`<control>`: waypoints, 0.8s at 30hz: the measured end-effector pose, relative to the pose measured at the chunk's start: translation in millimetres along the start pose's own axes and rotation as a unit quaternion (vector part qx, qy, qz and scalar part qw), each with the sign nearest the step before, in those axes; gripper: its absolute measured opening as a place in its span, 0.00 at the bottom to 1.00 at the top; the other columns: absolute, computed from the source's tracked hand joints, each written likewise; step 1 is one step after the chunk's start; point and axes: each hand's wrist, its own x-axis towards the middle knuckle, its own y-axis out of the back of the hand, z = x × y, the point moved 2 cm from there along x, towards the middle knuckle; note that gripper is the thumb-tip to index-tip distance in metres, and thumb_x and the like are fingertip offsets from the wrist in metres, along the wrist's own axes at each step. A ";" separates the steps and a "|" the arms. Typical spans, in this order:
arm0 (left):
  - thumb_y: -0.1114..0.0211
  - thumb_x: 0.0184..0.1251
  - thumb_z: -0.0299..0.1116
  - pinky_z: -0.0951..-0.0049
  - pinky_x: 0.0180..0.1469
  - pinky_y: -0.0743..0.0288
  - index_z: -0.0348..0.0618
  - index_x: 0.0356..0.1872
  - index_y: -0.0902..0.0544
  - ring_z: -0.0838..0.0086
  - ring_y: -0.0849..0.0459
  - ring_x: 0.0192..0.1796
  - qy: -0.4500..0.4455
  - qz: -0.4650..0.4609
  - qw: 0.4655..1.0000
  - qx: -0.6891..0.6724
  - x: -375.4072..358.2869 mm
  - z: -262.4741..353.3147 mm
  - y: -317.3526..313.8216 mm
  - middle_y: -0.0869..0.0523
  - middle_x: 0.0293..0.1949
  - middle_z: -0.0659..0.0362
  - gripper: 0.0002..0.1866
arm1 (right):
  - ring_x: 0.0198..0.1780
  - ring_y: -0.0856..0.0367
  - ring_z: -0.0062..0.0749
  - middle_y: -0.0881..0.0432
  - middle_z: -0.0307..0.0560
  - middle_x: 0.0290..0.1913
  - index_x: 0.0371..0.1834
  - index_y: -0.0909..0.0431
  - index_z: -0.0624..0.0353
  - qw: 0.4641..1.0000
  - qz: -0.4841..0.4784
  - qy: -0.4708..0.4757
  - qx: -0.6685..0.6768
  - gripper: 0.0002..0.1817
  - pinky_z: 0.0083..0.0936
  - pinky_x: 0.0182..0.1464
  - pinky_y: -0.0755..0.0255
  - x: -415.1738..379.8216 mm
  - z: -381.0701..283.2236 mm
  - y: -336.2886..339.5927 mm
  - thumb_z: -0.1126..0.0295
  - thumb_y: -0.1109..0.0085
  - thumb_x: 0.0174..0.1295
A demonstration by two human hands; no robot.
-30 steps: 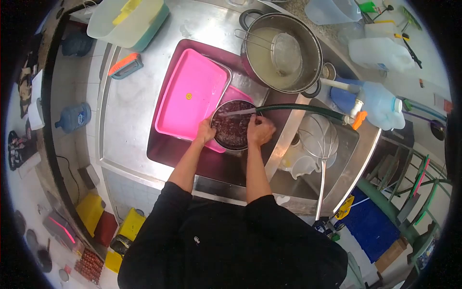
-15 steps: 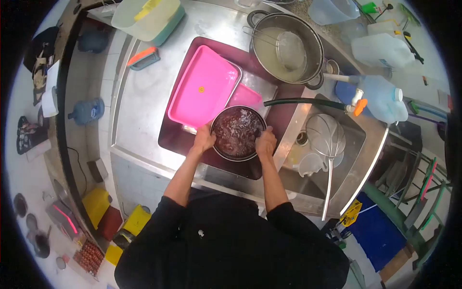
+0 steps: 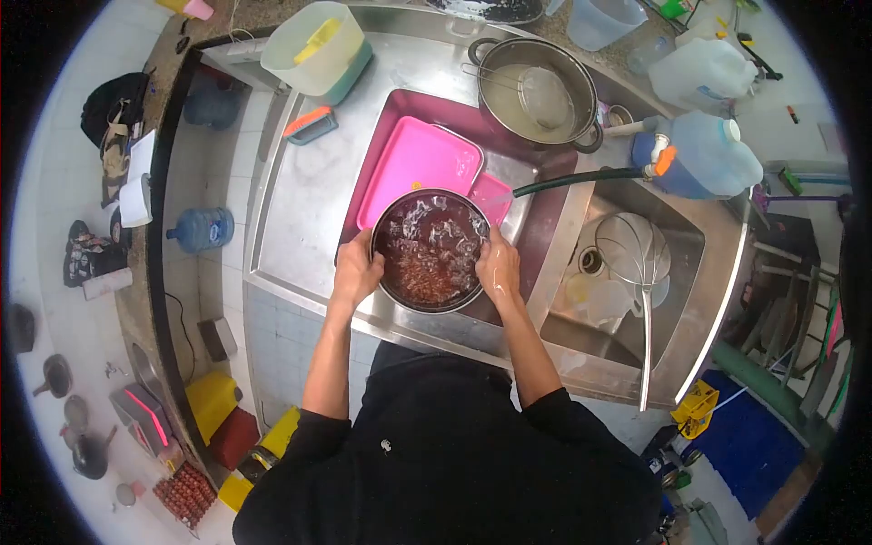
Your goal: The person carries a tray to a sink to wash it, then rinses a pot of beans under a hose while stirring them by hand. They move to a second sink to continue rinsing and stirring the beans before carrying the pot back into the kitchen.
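A round pot (image 3: 431,250) is held level between my two hands, over the front part of the sink. Reddish-brown liquid with bubbles fills it, and small reddish bits show near its front side. My left hand (image 3: 357,270) grips the left rim, thumb on top. On the right rim, my wet right hand (image 3: 498,265) is closed in the same way. Behind the pot, a pink tray (image 3: 420,163) lies in the sink (image 3: 368,150), partly covered by the pot. A smaller pink piece (image 3: 493,195) and the end of a dark green hose (image 3: 581,179) are just beyond it.
A large pot (image 3: 495,104) with cloudy liquid and a strainer (image 3: 548,98) stands at the back. In the right basin lies a wire skimmer (image 3: 647,300). A blue jug (image 3: 704,163) stands right, a brush (image 3: 310,125) and a plastic tub (image 3: 318,59) left.
The pot has come up and nearer to me, still in both hands, and now covers more of the pink tray. My view has shifted, moving the surroundings within it.
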 end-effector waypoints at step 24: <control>0.45 0.52 0.16 0.75 0.31 0.24 0.26 0.49 0.19 0.78 0.17 0.28 0.070 -0.007 0.995 -0.071 -18.3 30.3 5.2 0.12 0.31 0.50 0.20 | 0.42 0.19 0.66 0.19 0.73 0.36 0.57 0.26 0.70 0.998 -0.041 -0.042 0.032 0.22 0.51 0.50 0.27 -19.7 12.9 2.0 0.76 0.48 0.58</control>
